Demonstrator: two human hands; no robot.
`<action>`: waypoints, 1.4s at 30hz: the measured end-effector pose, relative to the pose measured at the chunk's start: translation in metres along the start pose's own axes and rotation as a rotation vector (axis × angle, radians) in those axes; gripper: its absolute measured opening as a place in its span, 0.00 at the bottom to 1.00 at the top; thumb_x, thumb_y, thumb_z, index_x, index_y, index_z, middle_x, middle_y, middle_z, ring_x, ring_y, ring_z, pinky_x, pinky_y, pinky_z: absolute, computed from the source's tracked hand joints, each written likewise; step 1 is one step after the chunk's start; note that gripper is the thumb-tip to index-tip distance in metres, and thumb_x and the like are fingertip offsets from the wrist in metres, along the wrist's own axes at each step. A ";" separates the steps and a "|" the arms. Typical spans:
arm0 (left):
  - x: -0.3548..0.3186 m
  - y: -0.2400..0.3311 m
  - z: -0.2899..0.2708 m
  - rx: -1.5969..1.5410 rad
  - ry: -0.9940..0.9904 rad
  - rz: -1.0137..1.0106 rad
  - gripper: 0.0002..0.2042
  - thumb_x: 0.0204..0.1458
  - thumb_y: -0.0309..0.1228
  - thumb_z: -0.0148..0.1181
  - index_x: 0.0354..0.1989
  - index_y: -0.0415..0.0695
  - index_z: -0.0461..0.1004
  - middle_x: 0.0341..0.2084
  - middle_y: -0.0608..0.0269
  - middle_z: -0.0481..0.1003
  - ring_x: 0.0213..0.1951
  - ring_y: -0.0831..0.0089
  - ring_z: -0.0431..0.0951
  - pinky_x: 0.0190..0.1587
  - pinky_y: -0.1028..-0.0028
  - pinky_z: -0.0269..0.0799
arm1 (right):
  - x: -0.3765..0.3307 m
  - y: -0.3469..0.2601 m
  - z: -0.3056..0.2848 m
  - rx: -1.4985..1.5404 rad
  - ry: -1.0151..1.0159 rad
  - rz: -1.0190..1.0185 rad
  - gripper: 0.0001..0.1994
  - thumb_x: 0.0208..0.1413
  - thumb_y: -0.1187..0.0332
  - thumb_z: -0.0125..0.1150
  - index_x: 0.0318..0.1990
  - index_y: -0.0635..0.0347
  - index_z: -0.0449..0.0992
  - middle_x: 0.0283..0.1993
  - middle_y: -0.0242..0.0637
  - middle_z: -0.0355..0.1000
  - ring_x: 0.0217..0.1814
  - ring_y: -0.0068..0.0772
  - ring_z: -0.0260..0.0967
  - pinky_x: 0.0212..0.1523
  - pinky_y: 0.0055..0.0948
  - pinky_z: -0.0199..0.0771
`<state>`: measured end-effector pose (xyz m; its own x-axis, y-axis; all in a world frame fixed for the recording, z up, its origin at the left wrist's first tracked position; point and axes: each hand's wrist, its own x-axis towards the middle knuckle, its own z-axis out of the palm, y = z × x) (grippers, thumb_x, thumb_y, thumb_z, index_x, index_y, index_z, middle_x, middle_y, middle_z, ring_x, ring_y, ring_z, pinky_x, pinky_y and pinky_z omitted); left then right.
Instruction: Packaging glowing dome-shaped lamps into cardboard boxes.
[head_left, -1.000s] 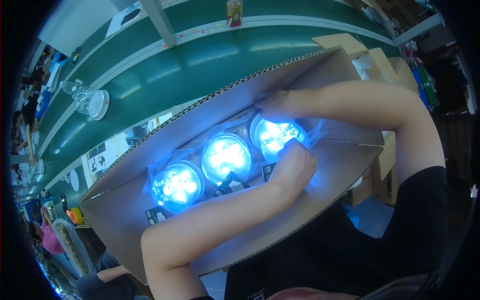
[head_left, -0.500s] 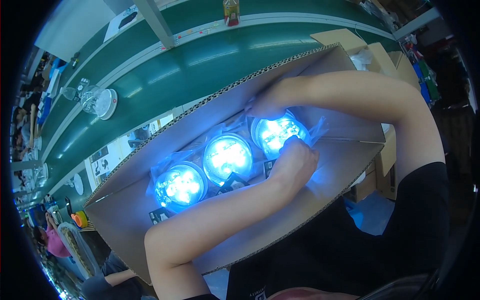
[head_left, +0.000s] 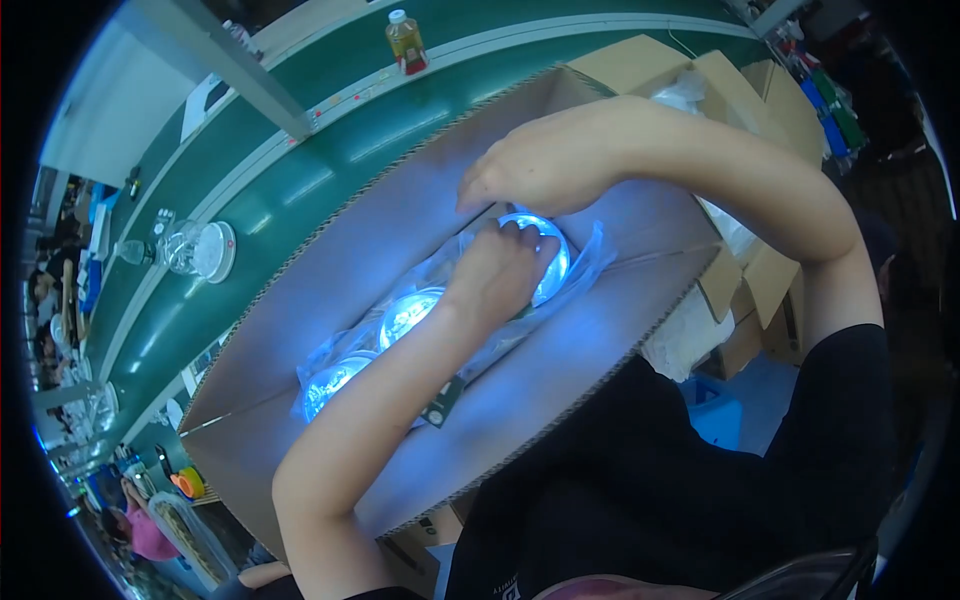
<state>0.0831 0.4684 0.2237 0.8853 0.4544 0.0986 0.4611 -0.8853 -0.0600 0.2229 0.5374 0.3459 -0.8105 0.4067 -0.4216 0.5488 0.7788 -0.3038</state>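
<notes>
From the head view, both forearms reach into a large open cardboard box [head_left: 420, 230] that lies tilted across the middle of the picture, its flaps spread wide. Inside it, three round lit lamps glow blue-white in a row, each wrapped in clear plastic film [head_left: 590, 255].

The left hand [head_left: 497, 275] comes up from the lower edge along a bare forearm and rests on the near side of the far lamp [head_left: 550, 262], its fingers curled over the lamp's rim; its grip is closed on that lamp. The right hand [head_left: 545, 165] arches in from the upper right and sits just above the same lamp, fingertips bent down toward the rim and the film. Whether its grip pinches the film or only touches it is hard to tell, since the glare washes out the fingertips.

The middle lamp [head_left: 408, 312] lies just beside the left wrist, partly covered by it. The near lamp [head_left: 330, 382] lies further down the row, near the left forearm. A small dark card [head_left: 441, 402] lies on the box floor just under the forearm.

Beyond the box runs a green conveyor belt [head_left: 300, 190]. On it stands a small bottle [head_left: 404, 40] with a white cap, well apart from the box, and a clear round lamp part [head_left: 198, 250] sits at the belt's left side. A second cardboard box [head_left: 740, 100] stands behind the right arm.
</notes>
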 end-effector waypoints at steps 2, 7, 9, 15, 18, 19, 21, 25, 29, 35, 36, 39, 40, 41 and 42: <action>-0.002 0.001 -0.002 -0.002 -0.006 0.017 0.07 0.54 0.29 0.53 0.39 0.46 0.76 0.33 0.59 0.79 0.38 0.67 0.80 0.40 0.65 0.73 | -0.029 -0.003 -0.001 -0.077 0.069 0.023 0.23 0.53 0.80 0.47 0.58 0.65 0.71 0.58 0.50 0.71 0.59 0.51 0.70 0.59 0.43 0.70; -0.011 -0.009 0.011 -0.379 -0.051 -0.133 0.16 0.60 0.36 0.55 0.50 0.38 0.67 0.34 0.48 0.77 0.36 0.50 0.79 0.39 0.57 0.73 | -0.086 0.002 0.026 -0.065 0.394 0.036 0.21 0.52 0.80 0.52 0.55 0.63 0.74 0.56 0.48 0.73 0.57 0.50 0.71 0.57 0.41 0.72; -0.005 -0.012 -0.001 -0.465 -0.170 -0.236 0.17 0.61 0.36 0.54 0.52 0.37 0.65 0.35 0.44 0.77 0.38 0.45 0.78 0.41 0.53 0.72 | -0.108 0.011 0.040 -0.037 0.494 -0.002 0.21 0.52 0.81 0.53 0.55 0.63 0.74 0.56 0.47 0.73 0.58 0.49 0.71 0.58 0.41 0.72; -0.021 -0.016 -0.010 -0.501 -0.236 -0.361 0.19 0.57 0.31 0.60 0.52 0.38 0.64 0.34 0.47 0.77 0.41 0.45 0.77 0.45 0.51 0.70 | -0.190 0.040 0.060 0.137 0.914 0.271 0.16 0.58 0.81 0.50 0.53 0.64 0.75 0.57 0.44 0.73 0.61 0.42 0.69 0.61 0.34 0.68; -0.018 -0.008 -0.010 -0.498 -0.166 -0.363 0.22 0.54 0.31 0.64 0.53 0.38 0.64 0.32 0.49 0.77 0.39 0.46 0.77 0.44 0.53 0.70 | -0.233 0.092 0.114 0.255 0.876 0.687 0.16 0.63 0.71 0.54 0.57 0.63 0.72 0.60 0.45 0.71 0.59 0.44 0.70 0.60 0.37 0.68; -0.014 -0.006 -0.010 -0.521 -0.233 -0.402 0.24 0.52 0.32 0.65 0.54 0.38 0.63 0.30 0.51 0.77 0.36 0.47 0.78 0.43 0.54 0.70 | -0.248 0.109 0.135 0.255 0.873 0.699 0.16 0.63 0.71 0.54 0.57 0.63 0.72 0.60 0.45 0.71 0.59 0.44 0.70 0.60 0.37 0.68; -0.008 -0.002 -0.002 -0.525 -0.246 -0.424 0.26 0.52 0.33 0.66 0.55 0.38 0.62 0.28 0.52 0.77 0.34 0.48 0.77 0.42 0.55 0.70 | -0.272 0.143 0.178 -0.117 0.733 0.881 0.24 0.62 0.65 0.58 0.64 0.59 0.65 0.66 0.48 0.64 0.62 0.46 0.68 0.61 0.41 0.66; 0.003 0.009 -0.003 -0.392 -0.259 -0.455 0.32 0.52 0.36 0.67 0.61 0.40 0.57 0.23 0.55 0.76 0.30 0.49 0.77 0.40 0.54 0.69 | -0.289 0.184 0.245 0.311 0.408 1.062 0.39 0.57 0.56 0.64 0.70 0.64 0.53 0.73 0.57 0.50 0.76 0.51 0.49 0.73 0.39 0.49; 0.010 0.011 -0.008 -0.102 -0.092 -0.148 0.30 0.47 0.41 0.68 0.57 0.40 0.67 0.31 0.59 0.76 0.32 0.62 0.78 0.36 0.65 0.67 | -0.269 0.205 0.285 0.295 0.371 0.921 0.37 0.56 0.48 0.62 0.66 0.65 0.62 0.65 0.57 0.63 0.64 0.54 0.65 0.64 0.41 0.64; 0.020 0.021 -0.014 -0.040 -0.281 -0.239 0.30 0.48 0.48 0.66 0.54 0.39 0.70 0.32 0.58 0.78 0.35 0.64 0.79 0.42 0.64 0.70 | -0.288 0.198 0.222 0.407 0.487 1.119 0.25 0.55 0.51 0.65 0.55 0.57 0.75 0.52 0.49 0.76 0.53 0.51 0.73 0.51 0.41 0.73; 0.021 0.021 -0.016 -0.009 -0.244 -0.215 0.28 0.50 0.49 0.64 0.51 0.39 0.71 0.28 0.59 0.78 0.34 0.64 0.80 0.41 0.65 0.70 | -0.291 0.195 0.205 0.447 0.572 1.226 0.25 0.53 0.52 0.67 0.54 0.57 0.76 0.49 0.46 0.77 0.51 0.48 0.73 0.52 0.39 0.71; 0.028 0.031 -0.038 -0.060 -0.178 -0.269 0.26 0.53 0.48 0.62 0.50 0.39 0.71 0.26 0.59 0.77 0.31 0.64 0.80 0.40 0.65 0.70 | -0.300 0.207 0.215 -0.481 1.116 1.166 0.24 0.50 0.52 0.68 0.51 0.57 0.77 0.43 0.42 0.78 0.49 0.46 0.74 0.55 0.40 0.68; 0.027 0.031 -0.045 -0.061 -0.174 -0.260 0.20 0.56 0.45 0.61 0.46 0.40 0.72 0.24 0.59 0.77 0.30 0.64 0.79 0.38 0.65 0.69 | -0.293 0.215 0.222 -0.604 1.112 1.149 0.21 0.49 0.57 0.68 0.49 0.57 0.77 0.40 0.41 0.78 0.50 0.47 0.73 0.58 0.43 0.65; 0.026 0.032 -0.053 -0.050 -0.163 -0.254 0.20 0.56 0.45 0.61 0.46 0.40 0.72 0.24 0.59 0.77 0.30 0.64 0.79 0.38 0.65 0.69 | -0.295 0.226 0.231 -0.613 1.124 1.156 0.21 0.49 0.57 0.68 0.49 0.57 0.77 0.40 0.41 0.78 0.50 0.47 0.73 0.58 0.43 0.65; 0.026 0.033 -0.060 -0.059 -0.123 -0.252 0.17 0.56 0.43 0.61 0.43 0.40 0.72 0.24 0.58 0.76 0.29 0.63 0.79 0.37 0.65 0.68 | -0.301 0.240 0.240 -0.511 0.840 1.276 0.21 0.50 0.58 0.67 0.49 0.58 0.77 0.41 0.41 0.78 0.49 0.48 0.73 0.56 0.42 0.68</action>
<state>0.1173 0.4450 0.2839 0.7456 0.6661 -0.0179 0.6663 -0.7456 0.0092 0.6475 0.4872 0.1947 0.1275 0.8823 0.4531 0.9372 -0.2566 0.2361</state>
